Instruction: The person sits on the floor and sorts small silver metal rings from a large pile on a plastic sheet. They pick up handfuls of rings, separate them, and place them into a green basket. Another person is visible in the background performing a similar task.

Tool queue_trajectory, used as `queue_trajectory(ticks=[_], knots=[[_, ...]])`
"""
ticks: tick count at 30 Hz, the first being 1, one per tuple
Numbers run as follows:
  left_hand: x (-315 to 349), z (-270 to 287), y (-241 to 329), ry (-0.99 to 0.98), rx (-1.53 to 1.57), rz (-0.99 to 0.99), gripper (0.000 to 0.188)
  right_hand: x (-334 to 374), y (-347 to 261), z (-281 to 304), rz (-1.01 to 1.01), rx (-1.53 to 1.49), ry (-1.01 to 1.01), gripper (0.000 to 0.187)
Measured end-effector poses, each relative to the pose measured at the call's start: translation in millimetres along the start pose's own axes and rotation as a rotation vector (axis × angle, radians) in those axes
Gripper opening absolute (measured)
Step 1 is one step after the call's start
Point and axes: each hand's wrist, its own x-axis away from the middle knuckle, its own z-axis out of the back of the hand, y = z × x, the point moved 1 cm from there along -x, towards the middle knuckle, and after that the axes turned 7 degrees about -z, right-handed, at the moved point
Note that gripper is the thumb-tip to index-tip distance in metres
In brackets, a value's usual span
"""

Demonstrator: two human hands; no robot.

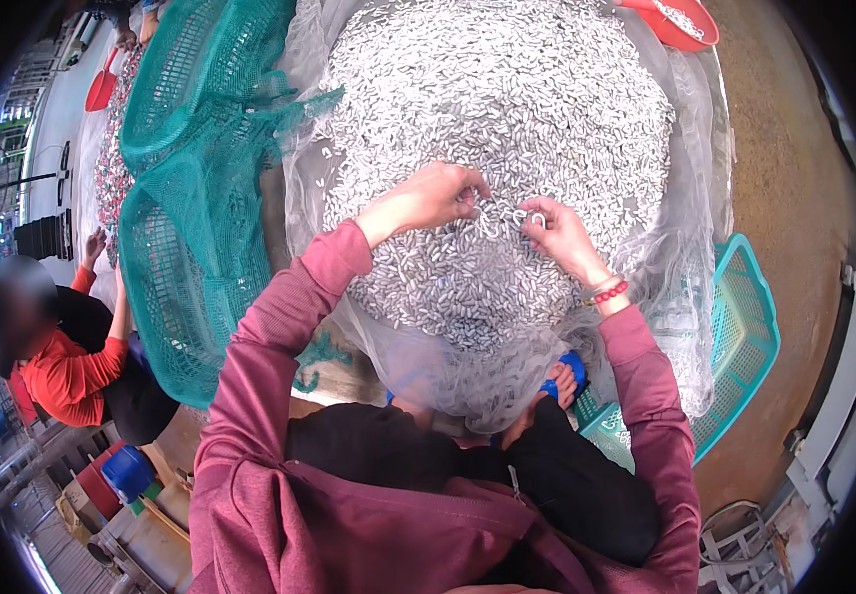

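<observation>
A large pile of small, shiny white-and-grey pieces (497, 109), many oval or hooked, lies on a pale mesh net (428, 371) before me. Over the pile's middle my left hand (433, 198) is closed, with thumb and fingers pinched at small white curved pieces (490, 215). My right hand (559, 240), wearing a red bead bracelet (610, 292), is closed too. A white hook-shaped piece (539, 218) sits between its thumb and fingertips. The two hands are a short way apart, and the exact kind of piece is too small to tell.
Green net-covered baskets (175, 223) stand along the left. A turquoise basket (759, 327) is at the right, and a red scoop (680, 22) with white pieces lies at the far right. Another person in orange (71, 376) sits left, beside a pile of mixed-colour pieces (114, 188).
</observation>
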Motion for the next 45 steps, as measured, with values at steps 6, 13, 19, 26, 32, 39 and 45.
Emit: queue_trajectory(ticks=[6,13,19,26,32,39,45], knots=[[0.8,-8.8,-1.9,0.284,-0.396,-0.344,0.017,21.6,-16.4,15.2,0.005,-0.903,-0.371,0.016],[-5.0,9.9,9.4,0.145,0.724,0.251,0.019,-12.4,-14.7,17.7,0.153,0.121,0.037,0.025],[-2.9,0.8,9.3,0.063,1.298,0.138,0.018,-30.1,-4.3,-10.5,0.285,0.763,0.081,0.017],[-19.5,-38.3,-15.7,-0.071,-0.119,-0.234,0.022,13.6,-25.6,24.1,0.016,-0.225,-0.245,0.023],[-28.7,-40.4,-14.9,-0.051,-0.240,-0.207,0.021,28.6,-21.0,34.5,-0.028,-0.581,-0.309,0.011],[-5.5,-6.4,3.3,-0.004,1.043,0.111,0.021,18.0,-15.8,20.5,-0.086,-0.516,-0.372,0.016],[-4.3,-27.9,11.2,0.079,1.357,0.250,0.027,29.8,-27.8,12.9,-0.076,-0.750,-0.298,0.027]])
